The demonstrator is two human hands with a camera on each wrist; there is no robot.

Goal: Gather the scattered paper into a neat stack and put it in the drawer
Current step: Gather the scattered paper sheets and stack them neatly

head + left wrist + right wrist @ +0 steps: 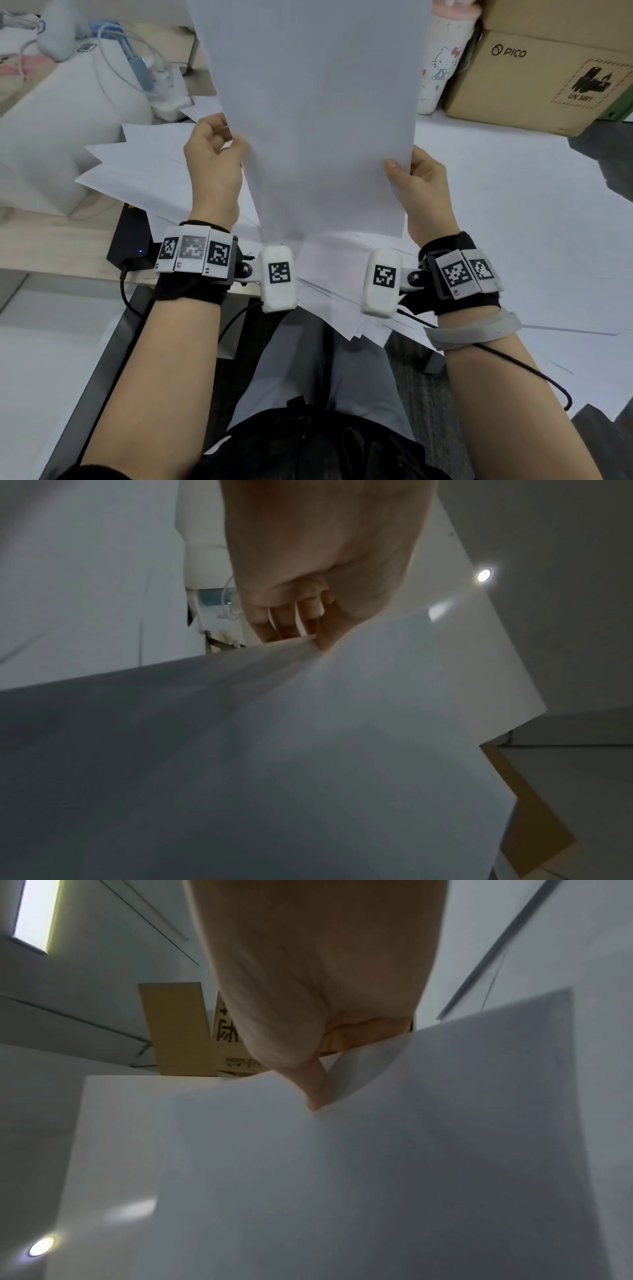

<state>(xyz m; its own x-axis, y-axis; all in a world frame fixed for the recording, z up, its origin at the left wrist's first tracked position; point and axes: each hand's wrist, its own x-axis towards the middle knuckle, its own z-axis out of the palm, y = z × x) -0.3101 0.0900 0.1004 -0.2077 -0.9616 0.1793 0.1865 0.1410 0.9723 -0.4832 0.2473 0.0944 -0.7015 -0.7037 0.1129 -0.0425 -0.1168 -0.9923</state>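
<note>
I hold a stack of white paper (318,113) upright in front of me, its lower edge down on the loose sheets (496,212) that are spread over the desk. My left hand (214,161) grips the stack's left edge, thumb in front and fingers curled behind. My right hand (416,181) grips the right edge the same way. In the left wrist view the fingers (291,620) pinch the paper (308,750). The right wrist view has my thumb (316,1091) pressed on the stack (342,1177). No drawer shows in any view.
A PICO cardboard box (534,68) and a Hello Kitty bottle (442,61) stand at the back right. A white appliance (68,137) with cables sits at the left. A black device (132,240) with a blue light lies by my left wrist.
</note>
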